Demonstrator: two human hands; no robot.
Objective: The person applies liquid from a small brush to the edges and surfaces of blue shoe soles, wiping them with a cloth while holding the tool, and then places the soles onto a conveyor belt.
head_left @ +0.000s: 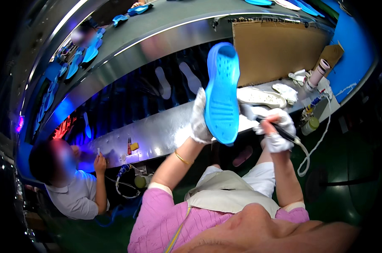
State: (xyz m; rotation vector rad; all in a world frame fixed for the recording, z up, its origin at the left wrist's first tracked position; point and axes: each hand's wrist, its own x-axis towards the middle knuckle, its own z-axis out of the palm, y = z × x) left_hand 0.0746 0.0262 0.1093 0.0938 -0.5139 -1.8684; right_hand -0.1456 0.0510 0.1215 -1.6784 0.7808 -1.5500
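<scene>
My left hand, in a white glove, holds a blue shoe sole upright by its left edge. The sole's inner face shows, with small holes near one end and ridges towards the other. To its right my gloved right hand, some fingertips bare, is closed round a black-handled brush. A pale hose trails from the handle's end. The blurred brush head is close to the sole's right edge; I cannot tell whether they touch. A white shoe lies on the metal bench just behind the brush.
The metal bench runs below a conveyor belt carrying blue soles. A cardboard sheet stands behind the bench. At right are a pink bottle, white gloves and a jar. A co-worker sits at left.
</scene>
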